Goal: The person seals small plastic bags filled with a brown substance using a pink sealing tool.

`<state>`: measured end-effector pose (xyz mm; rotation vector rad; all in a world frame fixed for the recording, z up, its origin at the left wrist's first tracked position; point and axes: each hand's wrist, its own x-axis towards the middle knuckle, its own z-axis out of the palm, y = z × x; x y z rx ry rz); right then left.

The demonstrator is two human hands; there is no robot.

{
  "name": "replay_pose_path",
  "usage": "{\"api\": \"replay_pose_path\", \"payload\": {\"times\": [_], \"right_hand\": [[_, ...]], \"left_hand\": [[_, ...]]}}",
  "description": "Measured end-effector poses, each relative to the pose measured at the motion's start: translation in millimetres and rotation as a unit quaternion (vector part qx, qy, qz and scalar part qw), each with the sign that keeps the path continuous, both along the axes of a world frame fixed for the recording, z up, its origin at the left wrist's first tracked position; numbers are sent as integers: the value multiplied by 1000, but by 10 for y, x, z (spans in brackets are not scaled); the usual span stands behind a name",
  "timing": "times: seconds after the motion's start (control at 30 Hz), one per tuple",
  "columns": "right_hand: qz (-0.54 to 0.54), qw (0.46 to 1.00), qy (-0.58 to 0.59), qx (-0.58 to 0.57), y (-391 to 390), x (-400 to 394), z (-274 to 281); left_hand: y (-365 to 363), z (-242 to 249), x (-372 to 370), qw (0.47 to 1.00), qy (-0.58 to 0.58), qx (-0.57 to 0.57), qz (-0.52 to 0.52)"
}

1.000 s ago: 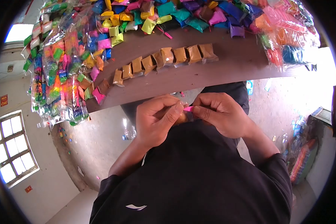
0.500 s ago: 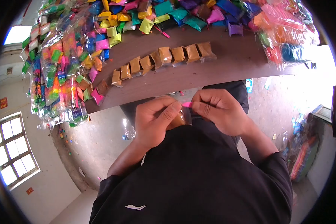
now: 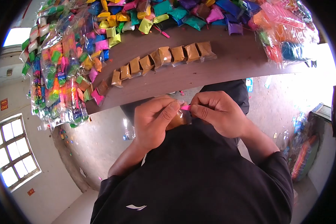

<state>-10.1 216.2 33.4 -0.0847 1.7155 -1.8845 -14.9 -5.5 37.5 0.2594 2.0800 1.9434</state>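
In front of my lap, just off the table's edge, my left hand (image 3: 155, 120) pinches a small clear packet of brown clay (image 3: 178, 120) by its upper end. My right hand (image 3: 220, 114) is closed, with thumb and forefinger on a small bright pink piece (image 3: 185, 107). The pink piece reaches across to the packet's top beside my left fingertips; its exact kind is too small to make out. Fingers cover part of the packet. On the table beyond lies a curved row of similar brown packets (image 3: 164, 55).
Many colourful packets (image 3: 146, 26) are heaped along the far side of the brown table (image 3: 242, 56). Clear bags of coloured packets stand at the left (image 3: 58, 78) and right (image 3: 285, 33). A slim pink item (image 3: 165, 34) lies near the heap.
My right hand and the pink piece have shifted very slightly downward, and the pink piece sits a little closer to my left fingertips. The packets on the table stay put.
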Motion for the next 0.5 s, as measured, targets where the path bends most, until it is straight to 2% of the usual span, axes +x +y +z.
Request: {"api": "replay_pose_path", "payload": {"times": [0.1, 0.17, 0.5], "right_hand": [[-14, 1000, -5, -1, -2, 14, -2], [-23, 1000, 18, -7, -8, 8, -26], [-18, 999, -20, -31, -16, 37, 2]], "left_hand": [[-3, 21, 27, 1000, -4, -14, -6], [11, 80, 43, 998, -55, -2, 0], [5, 30, 22, 1000, -9, -17, 14]]}}
